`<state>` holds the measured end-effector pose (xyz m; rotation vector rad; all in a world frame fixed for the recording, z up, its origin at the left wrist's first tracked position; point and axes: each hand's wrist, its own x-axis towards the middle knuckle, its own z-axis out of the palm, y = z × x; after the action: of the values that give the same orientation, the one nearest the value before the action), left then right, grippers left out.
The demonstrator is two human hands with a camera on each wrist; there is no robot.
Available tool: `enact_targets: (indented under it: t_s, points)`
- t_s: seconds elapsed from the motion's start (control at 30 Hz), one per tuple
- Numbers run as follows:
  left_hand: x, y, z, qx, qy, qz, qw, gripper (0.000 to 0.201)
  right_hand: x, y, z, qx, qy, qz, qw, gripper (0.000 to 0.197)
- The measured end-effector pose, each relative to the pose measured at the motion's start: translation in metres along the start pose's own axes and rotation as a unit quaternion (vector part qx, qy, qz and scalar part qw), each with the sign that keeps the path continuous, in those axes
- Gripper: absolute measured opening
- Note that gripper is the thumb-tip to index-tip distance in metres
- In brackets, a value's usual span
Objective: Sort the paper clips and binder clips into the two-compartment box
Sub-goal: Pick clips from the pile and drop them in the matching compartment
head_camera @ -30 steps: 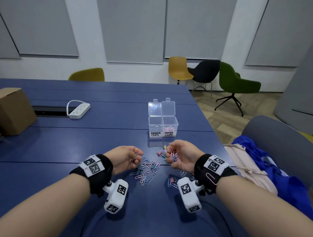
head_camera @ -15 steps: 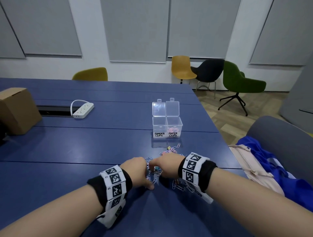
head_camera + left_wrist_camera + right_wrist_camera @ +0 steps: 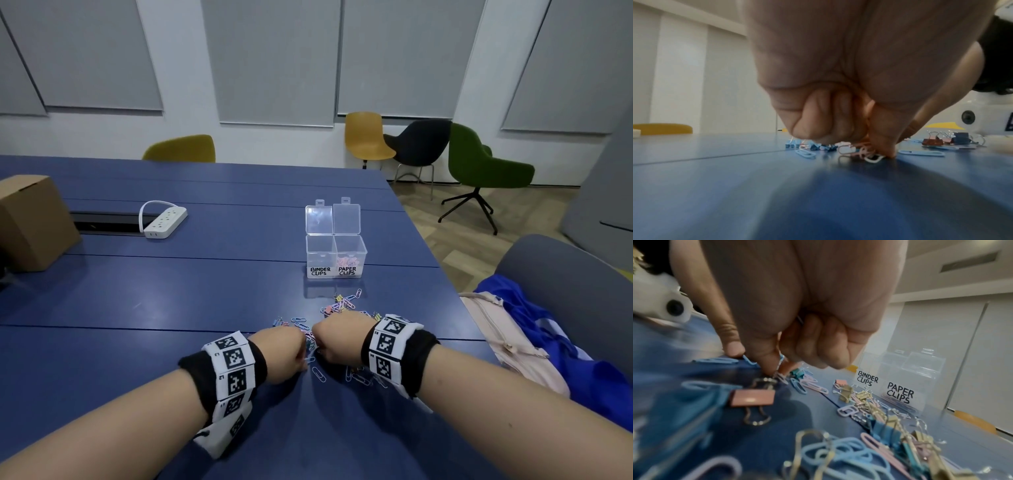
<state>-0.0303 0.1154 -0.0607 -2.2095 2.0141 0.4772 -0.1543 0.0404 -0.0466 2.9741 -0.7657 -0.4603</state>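
Note:
A clear two-compartment box (image 3: 335, 240) stands open on the blue table, labelled BINDER CLIPS on the left and PAPER CLIPS on the right; its right compartment (image 3: 350, 261) holds pink clips. Pastel paper clips and binder clips (image 3: 342, 303) lie scattered in front of it. Both hands are palm-down in the pile, knuckles almost touching. My left hand (image 3: 287, 353) has curled fingers, and its thumb and fingers pinch pink paper clips (image 3: 855, 147) against the table. My right hand (image 3: 337, 337) pinches a paper clip (image 3: 780, 375) at the table with thumb and forefinger. A pink binder clip (image 3: 753, 397) lies just beside it.
A white power strip (image 3: 165, 219), a cable slot (image 3: 106, 222) and a cardboard box (image 3: 30, 219) sit at the far left. The table's right edge runs close to the pile. Beyond it a beige bag (image 3: 507, 342) and blue cloth (image 3: 548, 329) lie on a grey chair (image 3: 565, 270).
A second ago both hands lay palm-up, apart, over the clips. They have turned palm-down and come together on the pile. Little has moved in the last half second.

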Motion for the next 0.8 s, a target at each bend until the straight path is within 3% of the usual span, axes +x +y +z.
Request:
enact_targets:
  t_s: [0.1,0.2,0.33,0.37,0.4,0.43,0.5,0.53,0.57,0.63,0.7,0.8]
  points:
    - [-0.001,0.001,-0.002,0.012,-0.007,0.011,1.0,0.028,0.0,0.0,0.002,-0.011,0.01,-0.005,1.0,0.024]
    - [-0.001,-0.006,-0.01,-0.039,0.002,0.02,0.999,0.016,-0.001,0.0,0.0,0.008,0.008,0.012,1.0,0.023]
    - [0.004,-0.031,-0.022,-0.197,0.028,0.0,0.98,0.017,-0.004,0.02,-0.01,0.211,0.037,0.077,0.974,0.018]
    - [0.005,-0.037,-0.023,-0.272,0.037,-0.022,0.961,0.021,-0.004,0.027,-0.012,0.293,0.048,0.097,0.95,0.018]
    - [0.006,-0.043,-0.022,-0.374,0.044,-0.043,0.925,0.026,-0.006,0.032,-0.014,0.389,0.06,0.123,0.911,0.021]
    - [0.006,-0.048,-0.022,-0.479,0.052,-0.062,0.874,0.029,-0.008,0.036,-0.014,0.495,0.07,0.15,0.853,0.023]
    - [0.006,-0.056,-0.022,-0.617,0.061,-0.088,0.779,0.029,-0.01,0.037,-0.013,0.681,0.076,0.184,0.705,0.023]
    - [0.005,-0.058,-0.023,-0.653,0.057,-0.094,0.749,0.027,-0.012,0.037,-0.013,0.735,0.078,0.189,0.647,0.022]
    - [0.005,-0.06,-0.023,-0.679,0.051,-0.095,0.726,0.025,-0.011,0.037,-0.011,0.767,0.081,0.189,0.608,0.022]
    - [0.004,-0.063,-0.023,-0.716,0.044,-0.087,0.691,0.023,-0.01,0.037,-0.011,0.812,0.084,0.169,0.553,0.021]
    - [0.005,-0.066,-0.021,-0.732,0.041,-0.074,0.676,0.023,-0.006,0.039,-0.012,0.843,0.084,0.141,0.512,0.019]
    - [0.005,-0.069,-0.017,-0.746,0.032,-0.053,0.663,0.02,0.0,0.037,-0.013,0.857,0.083,0.116,0.496,0.02]
